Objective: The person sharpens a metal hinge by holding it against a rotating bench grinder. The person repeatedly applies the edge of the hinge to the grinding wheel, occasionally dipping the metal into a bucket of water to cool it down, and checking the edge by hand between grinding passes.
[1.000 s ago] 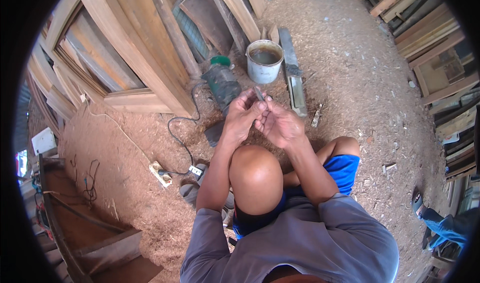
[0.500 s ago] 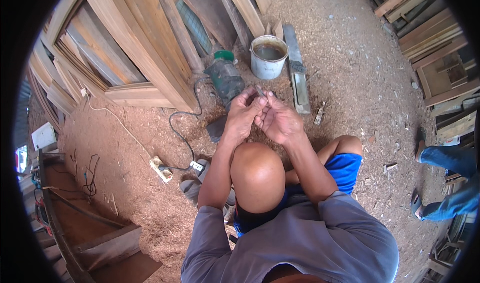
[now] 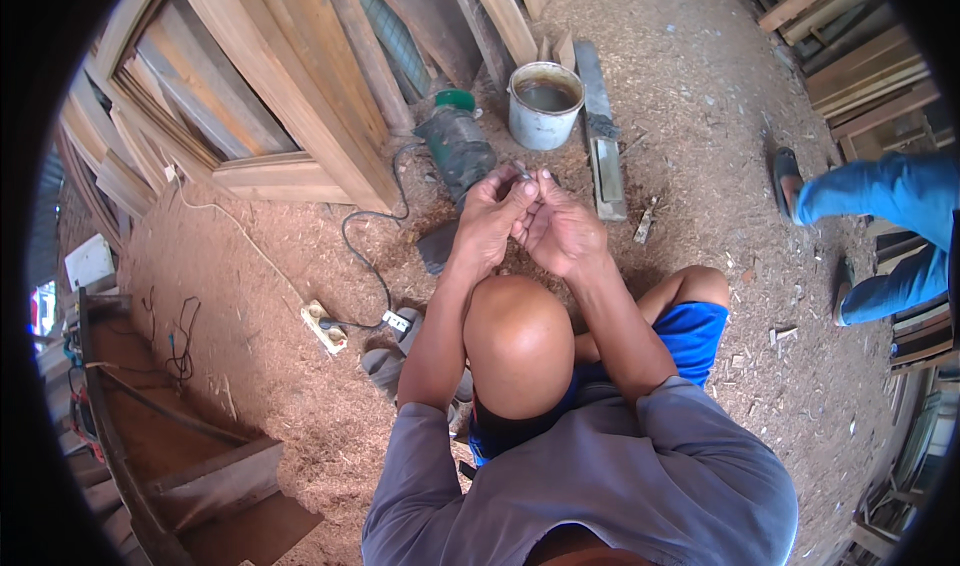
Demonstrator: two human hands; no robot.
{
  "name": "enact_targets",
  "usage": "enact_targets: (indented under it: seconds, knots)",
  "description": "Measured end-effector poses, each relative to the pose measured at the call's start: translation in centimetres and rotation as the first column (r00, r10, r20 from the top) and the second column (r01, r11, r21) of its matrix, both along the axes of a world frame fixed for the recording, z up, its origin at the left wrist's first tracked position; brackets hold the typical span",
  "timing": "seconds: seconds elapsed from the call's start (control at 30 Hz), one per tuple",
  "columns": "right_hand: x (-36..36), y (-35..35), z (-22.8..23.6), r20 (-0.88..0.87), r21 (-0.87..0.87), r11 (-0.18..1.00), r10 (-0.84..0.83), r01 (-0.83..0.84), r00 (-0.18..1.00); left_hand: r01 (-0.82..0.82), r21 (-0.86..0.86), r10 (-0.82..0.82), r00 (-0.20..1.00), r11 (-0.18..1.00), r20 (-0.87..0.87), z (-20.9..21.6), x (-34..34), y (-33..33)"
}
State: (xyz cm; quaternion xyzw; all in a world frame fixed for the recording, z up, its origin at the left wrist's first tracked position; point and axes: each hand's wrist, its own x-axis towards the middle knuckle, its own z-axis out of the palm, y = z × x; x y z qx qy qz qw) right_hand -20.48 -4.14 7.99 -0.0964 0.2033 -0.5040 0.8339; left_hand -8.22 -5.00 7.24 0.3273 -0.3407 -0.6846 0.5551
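Close together above my raised knee, my left hand (image 3: 488, 218) and my right hand (image 3: 562, 231) meet at the fingertips. Both are closed in a pinch on a small, thin, dark piece, mostly hidden by the fingers and too small to name. Just past my left hand lies a green and dark power tool (image 3: 458, 156), its black cord running back across the ground. A white bucket (image 3: 545, 126) with murky liquid stands beyond the hands. To its right lies a grey board (image 3: 593, 81) with a pale flat block (image 3: 608, 171) at its near end.
Wooden frames (image 3: 300, 76) and planks lean at the far left. A socket strip (image 3: 323, 328) and sandals (image 3: 385, 368) lie near my left arm. A wooden trough (image 3: 210, 476) sits lower left. At right, another person's legs in jeans (image 3: 875, 201) stand near stacked timber (image 3: 870, 81).
The other person's legs at the right have stepped farther into view. My view has shifted slightly; my hands stay together at the small piece, with slight finger movement.
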Motion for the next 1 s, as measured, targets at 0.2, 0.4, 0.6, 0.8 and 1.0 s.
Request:
enact_targets:
  seconds: [0.2,0.4,0.6,0.8,1.0]
  knots:
    - [0.2,0.2,0.3,0.005,0.016,1.000,-0.021,0.020,1.000,0.000,0.010,0.000,1.000,1.000,0.017,0.4,0.0,0.3]
    - [0.3,0.2,0.5,0.003,0.023,1.000,-0.015,0.015,1.000,0.015,0.009,-0.015,1.000,1.000,0.011,0.4,0.3,0.3]
    - [0.4,0.2,0.2,0.003,0.019,1.000,-0.002,0.002,1.000,0.005,0.015,-0.005,1.000,1.000,0.000,0.4,0.6,0.4]
    - [0.4,0.2,0.2,0.004,0.014,1.000,0.015,-0.015,1.000,-0.001,0.042,0.000,1.000,0.999,0.005,0.7,0.6,0.6]
    - [-0.1,0.2,0.2,-0.008,-0.025,0.996,0.087,-0.087,0.996,0.017,-0.075,-0.012,0.998,0.997,0.066,0.1,1.0,0.6]
